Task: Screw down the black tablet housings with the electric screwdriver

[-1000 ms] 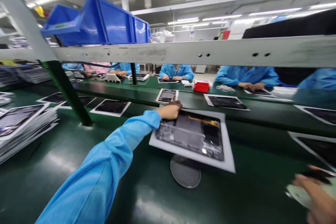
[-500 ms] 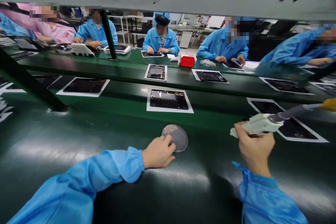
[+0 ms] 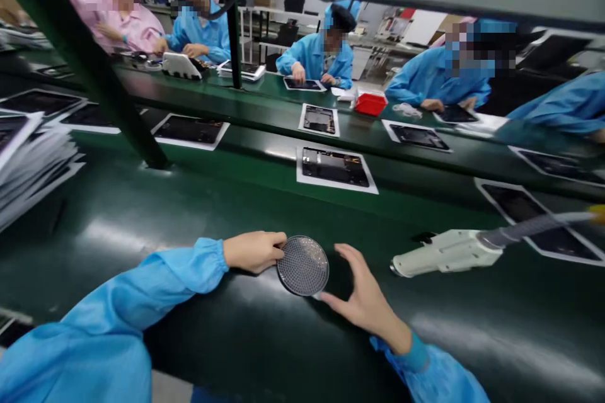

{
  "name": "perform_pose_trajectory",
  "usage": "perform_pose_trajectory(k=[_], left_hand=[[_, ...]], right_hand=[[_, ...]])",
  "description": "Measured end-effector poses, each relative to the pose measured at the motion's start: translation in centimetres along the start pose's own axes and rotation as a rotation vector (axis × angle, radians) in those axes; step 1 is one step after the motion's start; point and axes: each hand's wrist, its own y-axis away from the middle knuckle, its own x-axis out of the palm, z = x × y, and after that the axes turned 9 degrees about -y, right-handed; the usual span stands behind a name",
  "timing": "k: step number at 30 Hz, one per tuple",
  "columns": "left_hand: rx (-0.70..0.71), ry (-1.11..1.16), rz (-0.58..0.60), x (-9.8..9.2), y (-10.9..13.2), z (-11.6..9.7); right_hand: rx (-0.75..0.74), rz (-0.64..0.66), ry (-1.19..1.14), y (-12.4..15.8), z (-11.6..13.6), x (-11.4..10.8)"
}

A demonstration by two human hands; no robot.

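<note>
My left hand (image 3: 254,252) pinches the left rim of a round, clear dish with a grid of small dimples (image 3: 303,266), which appears slightly tilted over the green bench. On the dish's other side, my right hand (image 3: 362,296) is open, with thumb and fingers spread towards the rim. Its thumb tip comes close to the lower right edge; whether it touches, I cannot tell. A pale handheld tool with a grey-sleeved cable (image 3: 449,254) lies on the bench to the right, out of my hand.
Beyond the dish, an opened tablet on white paper (image 3: 336,169) lies on the green line, with several more to both sides. A stack of papers (image 3: 40,167) is at left. A green post (image 3: 99,69) rises there. Co-workers sit opposite, near a red box (image 3: 370,102).
My right hand has let go of the pale tool and moved left to the dish. My left hand now grips the dish's rim instead of resting over it. The view has turned left.
</note>
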Motion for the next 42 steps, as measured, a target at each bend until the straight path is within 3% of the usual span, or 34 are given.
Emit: perform_pose_trajectory(k=[2,5,8,11,15,18,22,25,31,34,37,39,42], left_hand=[[-0.026,0.033,-0.039,-0.3,3.1,0.6],[-0.151,0.040,-0.155,0.2,6.6,1.0],[-0.358,0.014,-0.330,1.1,9.0,1.5],[-0.512,-0.014,-0.477,1.5,10.6,2.4],[-0.583,-0.039,-0.545,1.5,12.0,3.5],[-0.599,-0.057,-0.549,1.4,12.5,3.8],[-0.574,-0.073,-0.536,1.3,12.5,3.6],[-0.556,-0.089,-0.526,1.2,12.3,3.5],[-0.566,-0.167,-0.532,0.3,11.6,3.0],[-0.542,-0.201,-0.556,0.0,10.0,0.9],[-0.362,-0.218,-0.545,0.6,7.5,-2.2],[-0.247,-0.242,-0.488,1.4,5.6,-4.0],[-0.230,-0.288,-0.322,2.8,3.1,-5.4]], right_hand=[[0.000,0.250,-0.063,-1.0,0.8,2.5],[-0.051,0.424,-0.077,-2.4,0.9,5.0],[-0.034,0.422,-0.126,-3.7,1.9,6.9],[0.035,0.348,-0.190,-4.9,4.4,9.5],[-0.037,0.331,-0.215,-5.9,7.6,12.2],[-0.031,0.314,-0.159,-6.0,8.3,12.1],[0.018,0.225,-0.067,-6.5,8.4,11.3],[-0.006,0.235,-0.052,-6.9,8.4,11.0],[0.156,0.152,-0.056,-6.1,7.5,11.6],[0.226,0.140,-0.123,-5.3,7.1,12.1],[0.313,0.235,-0.281,-4.8,6.0,10.5],[0.349,0.317,-0.441,-5.7,4.9,9.0],[0.316,0.381,-0.684,-9.2,3.5,7.9]])
